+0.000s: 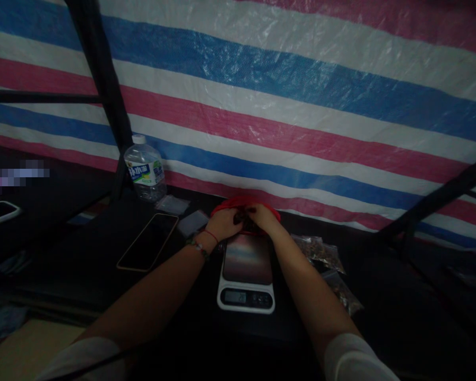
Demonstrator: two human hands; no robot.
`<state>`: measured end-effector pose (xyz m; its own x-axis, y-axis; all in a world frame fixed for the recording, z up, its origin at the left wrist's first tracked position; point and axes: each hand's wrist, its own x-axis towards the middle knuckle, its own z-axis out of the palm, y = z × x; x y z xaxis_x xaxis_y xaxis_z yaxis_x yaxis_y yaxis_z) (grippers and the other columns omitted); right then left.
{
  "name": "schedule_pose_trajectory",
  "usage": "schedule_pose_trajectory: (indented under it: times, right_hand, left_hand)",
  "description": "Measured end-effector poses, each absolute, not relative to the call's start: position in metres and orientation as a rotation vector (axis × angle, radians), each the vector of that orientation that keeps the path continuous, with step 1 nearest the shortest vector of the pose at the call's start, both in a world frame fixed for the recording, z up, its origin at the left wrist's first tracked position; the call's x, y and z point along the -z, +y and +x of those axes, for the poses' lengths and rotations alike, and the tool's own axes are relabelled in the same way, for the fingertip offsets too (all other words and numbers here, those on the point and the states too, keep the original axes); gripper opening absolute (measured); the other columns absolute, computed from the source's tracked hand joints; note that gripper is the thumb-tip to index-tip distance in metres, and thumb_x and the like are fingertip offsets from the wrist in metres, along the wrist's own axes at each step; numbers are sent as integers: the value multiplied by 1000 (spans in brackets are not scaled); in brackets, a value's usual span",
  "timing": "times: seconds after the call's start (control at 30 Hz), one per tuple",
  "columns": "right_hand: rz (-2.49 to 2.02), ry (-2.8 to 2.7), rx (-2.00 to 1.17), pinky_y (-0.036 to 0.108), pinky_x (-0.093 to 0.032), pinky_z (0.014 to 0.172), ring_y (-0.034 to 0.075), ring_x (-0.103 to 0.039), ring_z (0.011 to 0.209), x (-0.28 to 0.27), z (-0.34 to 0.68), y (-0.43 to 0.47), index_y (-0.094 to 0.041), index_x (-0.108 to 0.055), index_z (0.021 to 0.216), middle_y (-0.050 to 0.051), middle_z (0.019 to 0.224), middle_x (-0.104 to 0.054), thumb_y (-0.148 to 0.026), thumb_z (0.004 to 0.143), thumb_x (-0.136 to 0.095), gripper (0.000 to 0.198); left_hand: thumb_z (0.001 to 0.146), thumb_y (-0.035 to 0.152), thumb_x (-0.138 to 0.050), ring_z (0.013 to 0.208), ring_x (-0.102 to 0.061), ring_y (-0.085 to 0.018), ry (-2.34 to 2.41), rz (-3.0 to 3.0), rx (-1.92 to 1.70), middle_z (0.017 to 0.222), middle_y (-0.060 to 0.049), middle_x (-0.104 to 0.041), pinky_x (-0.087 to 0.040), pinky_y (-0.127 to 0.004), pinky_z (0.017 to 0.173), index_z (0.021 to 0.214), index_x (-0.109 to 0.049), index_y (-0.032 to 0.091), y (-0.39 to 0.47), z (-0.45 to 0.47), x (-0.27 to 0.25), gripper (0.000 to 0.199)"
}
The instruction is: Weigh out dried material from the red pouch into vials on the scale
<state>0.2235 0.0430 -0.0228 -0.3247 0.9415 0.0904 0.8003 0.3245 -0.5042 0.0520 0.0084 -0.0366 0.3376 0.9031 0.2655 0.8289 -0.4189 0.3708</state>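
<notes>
Both hands reach to the far side of the digital kitchen scale, into a shallow red container holding dark brown bits. My left hand, with a bead bracelet and a red string on its wrist, is closed at the container's left side. My right hand comes in from the right, fingers bent into the dark bits. What the fingertips grip is too dark to make out. Nearest me, the white kitchen scale lies with its metal plate bare and its display lit; the digits are blurred.
Filled clear zip bags lie right of the scale, another filled bag closer to me. On the left are a phone, clear bags and a large plastic bottle. A striped tarp hangs behind the black table.
</notes>
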Motion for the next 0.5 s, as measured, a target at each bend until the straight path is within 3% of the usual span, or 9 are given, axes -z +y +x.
schedule_pose_trajectory:
  times: [0.23,0.5]
  right_hand:
    - [-1249,-2204,-593,29,-47,95,17,-63,104,11,210,29,-19,-68,112,5,114,-69,-1,74,-55,44]
    - [-1372,-2293,-440,27,-47,92,17,-65,99,0,218,28,-17,-73,97,6,103,-72,-4,83,-46,33]
  left_hand:
    - [82,36,-54,94,-66,-24,1621,2393,-655,100,-10,-71,-50,-32,85,105,-65,17,9,55,39,31]
    - [84,42,-52,96,-66,-24,1654,2346,-696,101,-11,-70,-50,-32,84,110,-62,16,10,53,40,38]
